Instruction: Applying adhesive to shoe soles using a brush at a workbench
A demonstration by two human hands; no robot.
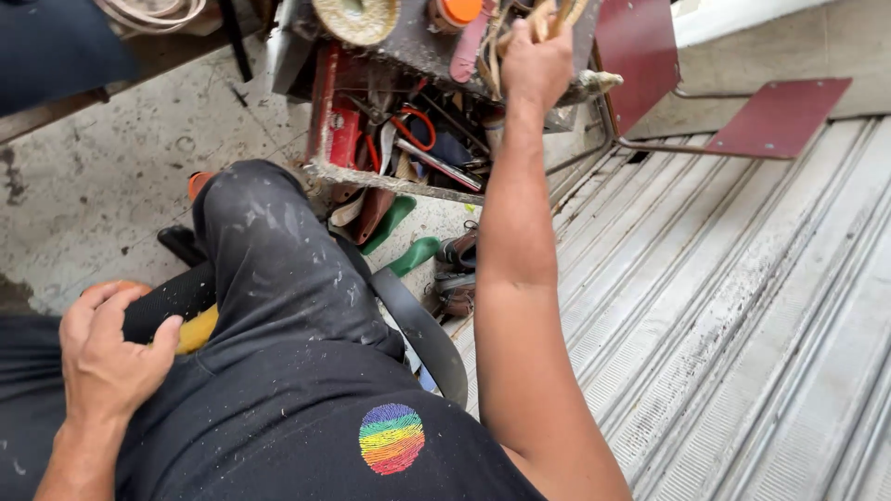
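The person sits low on the floor, one dusty black trouser knee (pixel 269 250) raised in the middle of the view. The right hand (pixel 535 60) is stretched out to twelve o'clock, up at a cluttered worktop (pixel 408 42), with its fingers curled around a bundle of tan strips (pixel 548 19); whether the bundle has come free of the pile I cannot tell. The left hand (pixel 111 357) sits at eight o'clock, fingers bent and closed loosely over a black shoe (pixel 167 311) with a yellow part showing beside it, pressing it against the thigh.

From where I stand the work looks to be at a fetching stage: the shoe is in hand and steadied, while the strips are only just being grasped, so nothing appears to have been fitted to the shoe yet.

Below the worktop, a red tool tray (pixel 325 121) holds orange-handled pliers (pixel 413 125) and other tools in a jumble. Under it at one o'clock from the knee lie green insoles (pixel 408 255) and a pair of brown shoes (pixel 455 274). A black belt (pixel 418 329) curves past the knee, and ribbed metal shutter flooring (pixel 742 306) fills the three o'clock side.
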